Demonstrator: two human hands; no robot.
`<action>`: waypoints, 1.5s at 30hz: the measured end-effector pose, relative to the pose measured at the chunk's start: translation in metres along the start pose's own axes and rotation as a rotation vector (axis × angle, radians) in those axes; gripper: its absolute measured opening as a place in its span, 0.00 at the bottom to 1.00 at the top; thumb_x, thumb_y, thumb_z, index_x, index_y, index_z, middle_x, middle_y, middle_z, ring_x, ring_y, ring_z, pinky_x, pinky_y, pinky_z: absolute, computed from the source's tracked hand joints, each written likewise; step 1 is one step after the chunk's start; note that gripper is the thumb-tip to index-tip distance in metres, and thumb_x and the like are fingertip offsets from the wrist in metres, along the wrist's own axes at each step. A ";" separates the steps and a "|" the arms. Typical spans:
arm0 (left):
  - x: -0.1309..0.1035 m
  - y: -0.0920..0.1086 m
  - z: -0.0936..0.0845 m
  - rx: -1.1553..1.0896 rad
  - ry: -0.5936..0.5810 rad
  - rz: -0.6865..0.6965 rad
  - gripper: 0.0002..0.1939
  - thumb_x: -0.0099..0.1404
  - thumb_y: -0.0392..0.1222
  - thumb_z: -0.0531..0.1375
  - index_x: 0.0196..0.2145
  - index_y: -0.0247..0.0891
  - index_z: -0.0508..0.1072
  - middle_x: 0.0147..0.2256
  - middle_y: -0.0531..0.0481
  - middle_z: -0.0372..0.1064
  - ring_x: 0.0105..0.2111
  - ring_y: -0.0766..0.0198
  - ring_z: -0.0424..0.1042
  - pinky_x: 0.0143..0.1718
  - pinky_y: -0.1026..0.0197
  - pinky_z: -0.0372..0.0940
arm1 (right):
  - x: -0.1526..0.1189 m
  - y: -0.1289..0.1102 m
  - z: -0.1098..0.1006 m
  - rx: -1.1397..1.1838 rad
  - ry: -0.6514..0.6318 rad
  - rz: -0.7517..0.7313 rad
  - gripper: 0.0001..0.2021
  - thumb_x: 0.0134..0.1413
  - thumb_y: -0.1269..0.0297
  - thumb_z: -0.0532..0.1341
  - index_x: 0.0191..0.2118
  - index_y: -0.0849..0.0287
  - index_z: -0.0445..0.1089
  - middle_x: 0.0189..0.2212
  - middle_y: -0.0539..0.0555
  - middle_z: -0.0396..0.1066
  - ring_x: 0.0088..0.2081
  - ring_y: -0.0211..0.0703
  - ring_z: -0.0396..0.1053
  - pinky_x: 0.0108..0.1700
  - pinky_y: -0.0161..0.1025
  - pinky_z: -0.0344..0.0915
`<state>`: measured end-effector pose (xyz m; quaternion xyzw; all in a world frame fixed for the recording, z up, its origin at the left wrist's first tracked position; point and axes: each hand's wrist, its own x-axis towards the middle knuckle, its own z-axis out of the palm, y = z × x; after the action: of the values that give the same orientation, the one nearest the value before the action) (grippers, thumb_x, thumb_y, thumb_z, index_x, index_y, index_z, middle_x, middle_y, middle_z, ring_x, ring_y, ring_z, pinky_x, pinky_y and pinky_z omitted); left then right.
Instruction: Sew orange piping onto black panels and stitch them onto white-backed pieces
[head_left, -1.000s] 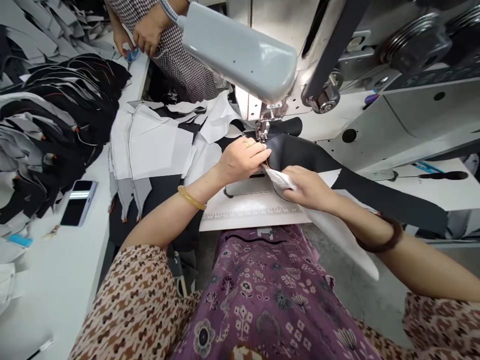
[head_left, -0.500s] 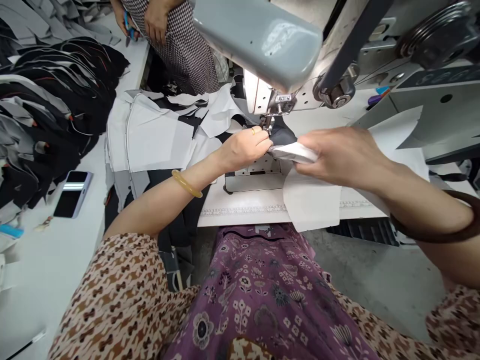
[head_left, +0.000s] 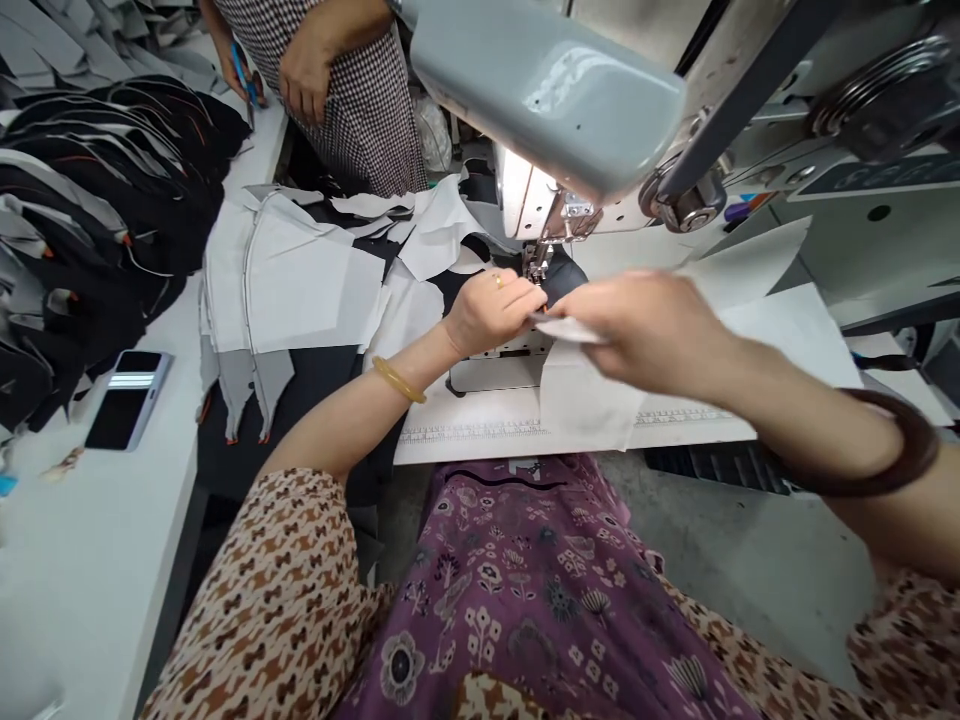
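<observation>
Just in front of the presser foot [head_left: 537, 262] of a sewing machine [head_left: 551, 90], my left hand [head_left: 495, 310] pinches the edge of a folded fabric piece [head_left: 571, 330]. My right hand [head_left: 656, 325], blurred by motion, grips the same piece from the right, its fingers close to my left fingertips. White sheet material [head_left: 589, 400] hangs below my right hand over the table's ruler edge. Left of the machine lie white and black cut pieces [head_left: 315, 290], partly under my left forearm. The ends of my right fingers are hard to make out.
A phone [head_left: 129, 400] lies on the left table [head_left: 90, 540]. Behind it is a heap of dark pieces [head_left: 112, 190]. At the upper left, another person's hand holds blue scissors [head_left: 244, 75]. A white sheet [head_left: 780, 320] lies at the right.
My right hand has moved left, nearer my left hand, and the white sheet below it has shifted left. The view has tilted slightly. My left hand keeps its pinch.
</observation>
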<state>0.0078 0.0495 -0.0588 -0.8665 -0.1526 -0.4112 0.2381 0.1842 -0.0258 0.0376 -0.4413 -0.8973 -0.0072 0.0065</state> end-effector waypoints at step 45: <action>-0.015 0.003 -0.012 -0.118 -0.078 0.095 0.08 0.66 0.37 0.52 0.40 0.37 0.70 0.35 0.50 0.74 0.38 0.66 0.72 0.33 0.62 0.65 | 0.000 -0.028 0.032 -0.220 0.019 -0.080 0.14 0.54 0.80 0.45 0.31 0.66 0.66 0.31 0.57 0.67 0.33 0.40 0.61 0.30 0.37 0.44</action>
<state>-0.0080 0.0399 -0.0646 -0.9007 -0.0959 -0.3738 0.1996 0.1616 -0.0427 0.0053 -0.4031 -0.9079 -0.1102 -0.0338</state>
